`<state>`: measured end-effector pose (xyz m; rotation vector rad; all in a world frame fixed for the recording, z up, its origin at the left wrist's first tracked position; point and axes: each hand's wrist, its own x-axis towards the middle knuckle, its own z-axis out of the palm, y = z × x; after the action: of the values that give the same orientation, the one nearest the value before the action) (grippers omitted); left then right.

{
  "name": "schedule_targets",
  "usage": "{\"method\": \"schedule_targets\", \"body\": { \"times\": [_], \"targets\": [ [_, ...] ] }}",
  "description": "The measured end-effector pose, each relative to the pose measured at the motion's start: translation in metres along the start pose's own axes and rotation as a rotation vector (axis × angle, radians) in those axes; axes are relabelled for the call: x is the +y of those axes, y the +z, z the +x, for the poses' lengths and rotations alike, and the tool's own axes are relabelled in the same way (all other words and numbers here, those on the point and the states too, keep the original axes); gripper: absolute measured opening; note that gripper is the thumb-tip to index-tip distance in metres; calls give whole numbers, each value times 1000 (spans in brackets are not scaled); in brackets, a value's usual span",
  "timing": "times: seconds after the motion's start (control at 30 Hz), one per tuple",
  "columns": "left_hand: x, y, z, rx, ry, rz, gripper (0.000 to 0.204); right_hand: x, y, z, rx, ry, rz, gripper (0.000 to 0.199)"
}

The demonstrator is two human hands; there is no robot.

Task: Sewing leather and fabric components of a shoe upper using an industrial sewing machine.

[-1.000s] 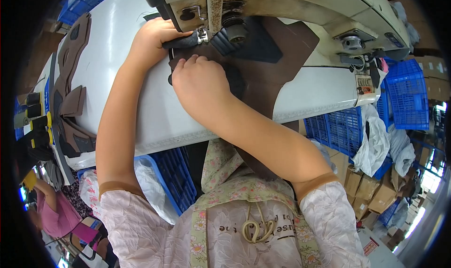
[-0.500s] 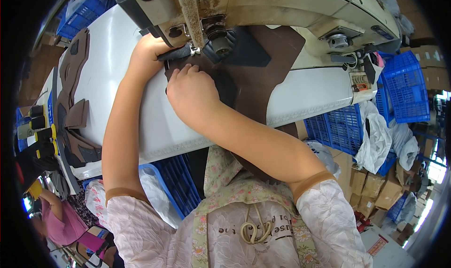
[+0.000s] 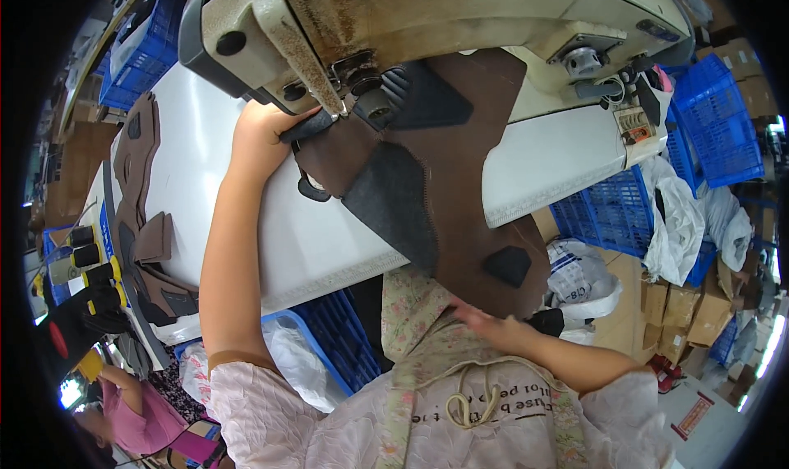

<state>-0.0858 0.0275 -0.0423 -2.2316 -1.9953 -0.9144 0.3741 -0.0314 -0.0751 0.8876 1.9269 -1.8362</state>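
Note:
A brown leather-like panel [image 3: 468, 169] with black patches lies under the head of a sewing machine [image 3: 370, 99] and hangs over the table's front edge toward my lap. One large black patch [image 3: 394, 198] has a stitched border. My left hand [image 3: 265, 132] grips the panel's black-edged left end, close to the presser foot; some of its fingers are hidden behind the machine head. Down by the floral apron [image 3: 419, 313], below the panel's hanging end, is my right hand [image 3: 493, 328]. Motion smears its fingers, and nothing can be made out in them.
Brown and black cut pieces [image 3: 136, 173] lie along the left of the white table [image 3: 304, 264]. Blue crates stand below the table [image 3: 312, 337] and at right [image 3: 715, 136], near white bags [image 3: 670, 231] and cardboard boxes. A person in pink [image 3: 148, 411] sits at lower left.
My right hand has left the panel beside the needle and come down to the apron. More of the panel shows, including its hanging end. My left hand stays at the panel's edge.

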Motion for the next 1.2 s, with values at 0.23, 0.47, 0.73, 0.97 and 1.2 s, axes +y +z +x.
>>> {"method": "schedule_targets", "body": {
  "times": [0.23, 0.47, 0.73, 0.97, 1.2],
  "targets": [
    [6, -4, -14, -3, 52, 167, 45, -65, -40, 43, 955, -736, 68, 100],
    [27, -13, -13, -70, 63, 289, 45, -124, -50, 99, 958, -498, -672, 97],
    [43, -11, -25, -160, -18, 412, 45, -130, -99, 100, 884, -573, -667, 84],
    [73, 0, -25, -215, -79, 423, 57, -156, -214, 104, 595, -709, -495, 67],
    [72, 1, -33, -196, -98, 434, 62, -145, -160, 88, 968, -645, -408, 63]
  ]
}}
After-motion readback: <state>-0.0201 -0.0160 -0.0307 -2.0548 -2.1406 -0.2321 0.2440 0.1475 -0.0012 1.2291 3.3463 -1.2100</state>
